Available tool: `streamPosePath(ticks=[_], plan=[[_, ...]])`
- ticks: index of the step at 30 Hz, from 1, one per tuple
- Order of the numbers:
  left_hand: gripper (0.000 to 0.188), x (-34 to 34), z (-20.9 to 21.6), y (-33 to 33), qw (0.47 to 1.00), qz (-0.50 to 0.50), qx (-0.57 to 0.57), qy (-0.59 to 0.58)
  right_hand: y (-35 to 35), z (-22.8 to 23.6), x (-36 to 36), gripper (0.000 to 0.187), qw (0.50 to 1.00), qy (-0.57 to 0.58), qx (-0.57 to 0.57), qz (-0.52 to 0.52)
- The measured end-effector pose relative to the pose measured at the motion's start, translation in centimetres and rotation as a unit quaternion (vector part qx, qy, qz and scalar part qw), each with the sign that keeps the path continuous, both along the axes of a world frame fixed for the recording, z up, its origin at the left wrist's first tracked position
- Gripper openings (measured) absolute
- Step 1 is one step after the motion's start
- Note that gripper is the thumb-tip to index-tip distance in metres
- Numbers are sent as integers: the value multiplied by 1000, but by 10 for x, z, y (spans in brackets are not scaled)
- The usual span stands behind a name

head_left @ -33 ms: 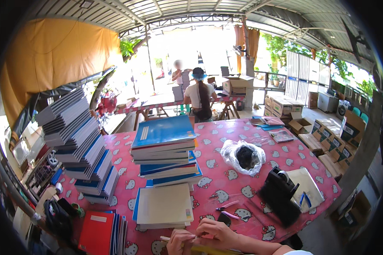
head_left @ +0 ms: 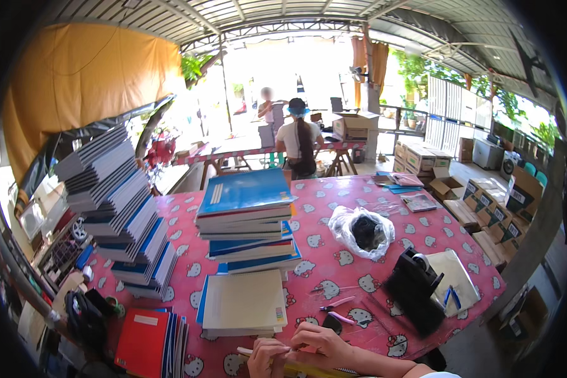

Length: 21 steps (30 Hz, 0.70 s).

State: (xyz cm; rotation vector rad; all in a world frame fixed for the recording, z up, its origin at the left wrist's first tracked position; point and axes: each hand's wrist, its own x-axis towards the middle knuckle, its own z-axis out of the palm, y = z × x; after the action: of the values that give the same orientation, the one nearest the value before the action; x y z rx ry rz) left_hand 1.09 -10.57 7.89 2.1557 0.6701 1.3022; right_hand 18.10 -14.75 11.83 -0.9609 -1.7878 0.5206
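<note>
At the near edge of the table, my left hand [head_left: 269,356] and my right hand [head_left: 321,343] meet over a yellow-covered spiral notebook [head_left: 309,372], mostly cut off by the lower edge of the view. Both hands are closed, with bent fingers and fingertips pinched together at its upper edge. Whatever lies between the fingertips is too small to make out. Just beyond them stands a stack of notebooks with a cream one [head_left: 244,301] on top. Pink-handled pliers [head_left: 341,318] and a dark rounded object [head_left: 331,324] lie beyond my right hand.
Left are a tall notebook stack [head_left: 123,208] and red notebooks [head_left: 143,337]; behind the cream one, a blue-topped stack [head_left: 246,191]. Right are a plastic bag [head_left: 362,233], a black device [head_left: 414,290] and blue pliers [head_left: 451,296]. Two people work at a far table [head_left: 233,154].
The view has shifted slightly. My hands keep nearly the same pinch, and a pale edge beside my left hand shows a little more.
</note>
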Motion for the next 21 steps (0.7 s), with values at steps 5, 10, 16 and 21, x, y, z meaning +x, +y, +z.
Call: streamPosePath(ticks=[5, 10, 16, 21], plan=[[15, 2, 1, 6, 999, 10, -8, -45, 3, 4, -7, 14, 999, -26, 21, -31], [20, 1, 0, 4, 995, 46, 6, -83, 3, 3, -13, 17, 997, -68, 0, -22], [20, 3, -7, 7, 999, 17, 22, -43, -5, 2, -4, 25, 993, -97, -40, -51], [14, -33, -21, 2, 991, 108, 9, -82, -2, 13, 9, 66, 996, 21, -60, -57]])
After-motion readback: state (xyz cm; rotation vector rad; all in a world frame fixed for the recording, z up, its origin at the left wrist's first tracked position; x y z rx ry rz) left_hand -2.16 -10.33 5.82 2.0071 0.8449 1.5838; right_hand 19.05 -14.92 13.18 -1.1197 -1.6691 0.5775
